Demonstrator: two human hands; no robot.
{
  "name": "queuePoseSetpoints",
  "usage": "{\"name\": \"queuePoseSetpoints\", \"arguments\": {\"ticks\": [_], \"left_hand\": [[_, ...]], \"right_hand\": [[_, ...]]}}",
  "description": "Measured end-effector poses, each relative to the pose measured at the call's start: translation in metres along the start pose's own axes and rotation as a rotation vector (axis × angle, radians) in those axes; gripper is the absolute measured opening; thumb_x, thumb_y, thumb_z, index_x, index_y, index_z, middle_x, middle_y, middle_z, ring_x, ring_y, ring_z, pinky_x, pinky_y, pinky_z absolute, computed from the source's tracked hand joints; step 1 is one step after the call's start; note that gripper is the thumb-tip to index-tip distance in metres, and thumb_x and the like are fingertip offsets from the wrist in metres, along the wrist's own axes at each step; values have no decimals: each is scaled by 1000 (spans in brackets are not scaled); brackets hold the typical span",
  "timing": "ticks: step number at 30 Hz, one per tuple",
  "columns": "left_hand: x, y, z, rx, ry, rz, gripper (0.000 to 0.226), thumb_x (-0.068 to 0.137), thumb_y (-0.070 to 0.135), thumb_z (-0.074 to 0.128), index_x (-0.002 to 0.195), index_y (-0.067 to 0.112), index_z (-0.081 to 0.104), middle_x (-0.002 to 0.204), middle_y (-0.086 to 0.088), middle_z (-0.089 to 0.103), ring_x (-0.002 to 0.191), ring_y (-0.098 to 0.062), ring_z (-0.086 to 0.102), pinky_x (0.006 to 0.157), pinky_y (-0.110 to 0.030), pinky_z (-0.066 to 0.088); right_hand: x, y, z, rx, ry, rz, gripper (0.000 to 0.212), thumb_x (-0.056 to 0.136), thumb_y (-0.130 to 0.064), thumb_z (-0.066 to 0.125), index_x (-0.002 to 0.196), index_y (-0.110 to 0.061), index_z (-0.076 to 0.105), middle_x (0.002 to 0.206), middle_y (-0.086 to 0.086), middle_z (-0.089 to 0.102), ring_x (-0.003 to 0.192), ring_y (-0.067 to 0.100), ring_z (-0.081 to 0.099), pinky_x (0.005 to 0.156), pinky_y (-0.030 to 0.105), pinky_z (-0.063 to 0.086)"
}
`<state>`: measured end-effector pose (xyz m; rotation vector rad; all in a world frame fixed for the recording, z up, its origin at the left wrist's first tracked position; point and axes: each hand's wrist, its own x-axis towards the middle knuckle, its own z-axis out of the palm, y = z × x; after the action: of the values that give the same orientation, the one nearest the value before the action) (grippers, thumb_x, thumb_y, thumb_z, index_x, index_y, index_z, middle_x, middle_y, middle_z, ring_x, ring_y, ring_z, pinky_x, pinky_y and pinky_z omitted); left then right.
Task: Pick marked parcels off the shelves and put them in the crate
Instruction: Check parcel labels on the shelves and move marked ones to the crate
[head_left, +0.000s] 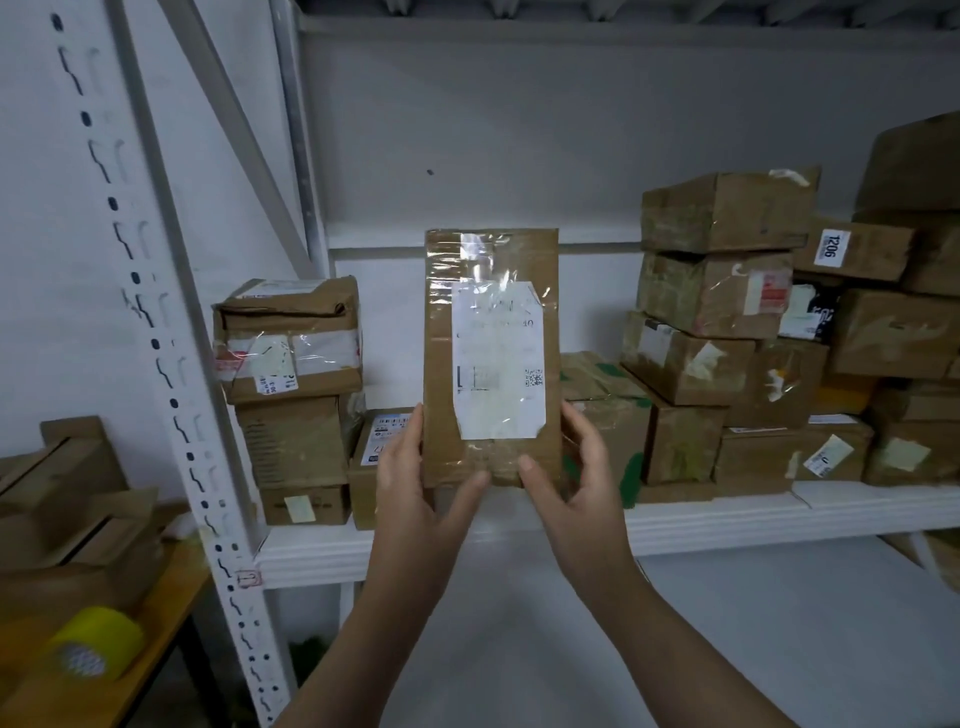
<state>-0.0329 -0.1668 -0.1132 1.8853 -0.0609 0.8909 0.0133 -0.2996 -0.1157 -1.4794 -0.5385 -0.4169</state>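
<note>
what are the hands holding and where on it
A flat brown cardboard parcel with a white label, held upright by its bottom end: left hand at the lower left edge, right hand at the lower right.

You are holding one parcel in two hands, the left hand and the right hand. Four cardboard boxes are sitting toward the left end of the shelf: three are standing in one stack and one is lying just beside it. Toward the right end a pile of boxes is rising, at least a dozen, too overlapped for counting exactly. One yellow tape roll is lying on the side table.
</note>
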Motion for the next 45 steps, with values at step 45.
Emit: {"name": "queuePoseSetpoints", "arguments": {"ticks": [45], "left_hand": [[33, -43, 57, 718, -198, 371, 37, 79, 23, 71, 115, 14, 62, 127, -13, 57, 119, -32, 53, 98, -39, 33]], "right_hand": [[51, 47, -57, -638, 26, 35, 26, 85, -1, 55, 100, -21, 57, 103, -14, 48, 107, 17, 49, 90, 30, 44]]}}
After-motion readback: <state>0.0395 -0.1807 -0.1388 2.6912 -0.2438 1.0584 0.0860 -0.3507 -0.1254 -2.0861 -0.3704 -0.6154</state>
